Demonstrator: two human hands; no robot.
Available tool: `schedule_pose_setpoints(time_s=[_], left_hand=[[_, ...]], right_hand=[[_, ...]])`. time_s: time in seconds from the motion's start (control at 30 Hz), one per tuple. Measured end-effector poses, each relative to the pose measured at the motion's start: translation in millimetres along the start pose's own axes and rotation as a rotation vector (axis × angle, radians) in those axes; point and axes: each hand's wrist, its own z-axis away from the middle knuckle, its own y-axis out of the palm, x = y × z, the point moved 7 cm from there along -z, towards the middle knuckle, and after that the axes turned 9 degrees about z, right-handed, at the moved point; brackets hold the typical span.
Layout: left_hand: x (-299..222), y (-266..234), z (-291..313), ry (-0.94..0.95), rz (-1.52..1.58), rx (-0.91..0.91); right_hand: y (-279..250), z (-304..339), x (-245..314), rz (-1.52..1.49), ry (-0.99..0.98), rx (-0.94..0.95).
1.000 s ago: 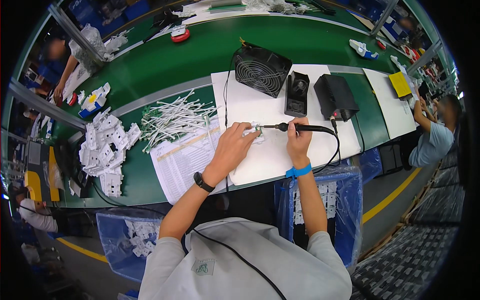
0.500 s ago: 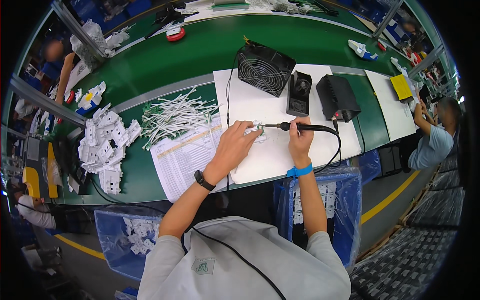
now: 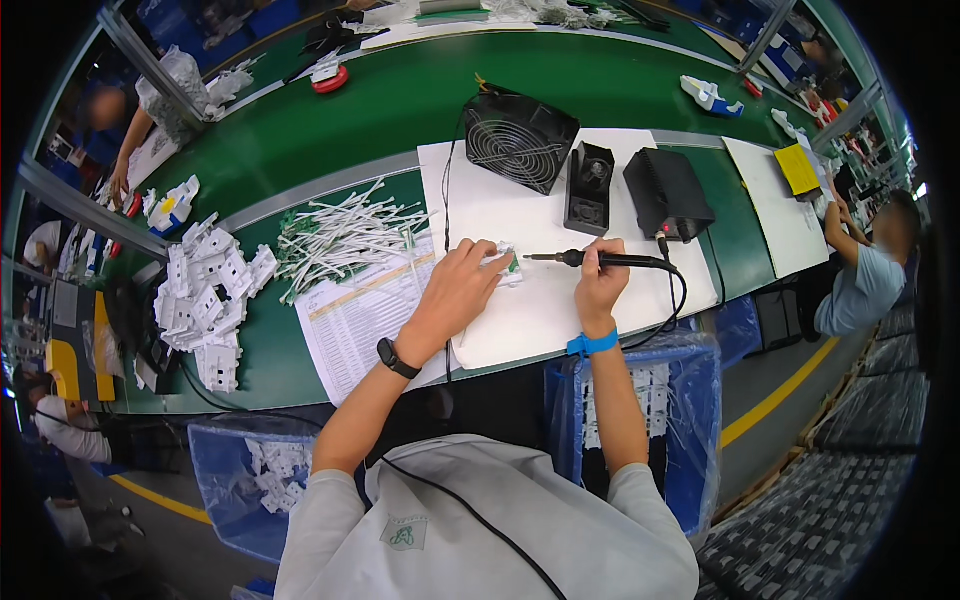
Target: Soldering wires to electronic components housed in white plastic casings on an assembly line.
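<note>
A soldering iron (image 3: 573,258) lies level in the closed fingers of my right hand (image 3: 600,285), its metal tip pointing left. My left hand (image 3: 460,292) grips a small white plastic part with a bit of green circuit board (image 3: 511,267) and steadies it on the white board (image 3: 530,318). The iron's tip is right beside the green piece; I cannot tell whether they touch. My left fingers hide some of the part. Left of that hand lie a pile of white wires with green ends (image 3: 345,240) and a printed sheet (image 3: 350,330).
Behind the hands stand a black fan (image 3: 520,140), a black holder (image 3: 590,190) and a black power box (image 3: 668,195) with a red light. White plastic housings (image 3: 210,290) are heaped at left. Blue bins (image 3: 705,430) sit below the edge. A co-worker (image 3: 875,270) is at right.
The soldering iron has drawn back slightly to the right and toward me, away from the part. My left hand keeps its grip. The whole view has shifted a little.
</note>
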Motion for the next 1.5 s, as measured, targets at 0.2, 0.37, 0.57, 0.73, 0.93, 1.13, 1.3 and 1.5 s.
schedule_pose_setpoints(time_s=[0.2,0.37,0.57,0.73,0.93,1.13,1.3,1.5], left_hand=[[3,9,-2,0.024,-0.1,0.076],[-1,9,-2,-0.014,-0.122,0.106],[1,9,-2,-0.028,-0.118,0.113],[2,10,-2,-0.031,-0.105,0.118],[3,10,-1,-0.046,-0.099,0.126],[4,12,1,-0.039,-0.097,0.114],[4,13,1,-0.036,-0.095,0.12],[7,11,0,-0.033,-0.077,0.117]], right_hand=[[7,2,-4,-0.003,0.05,0.069],[10,1,-5,0.011,0.031,0.116],[15,0,-1,0.017,0.075,0.171],[13,0,-2,0.051,0.042,0.143],[14,0,-2,0.057,0.033,0.165],[15,2,0,0.067,0.03,0.182],[15,2,2,0.084,0.002,0.206],[10,2,5,0.002,-0.032,0.128]])
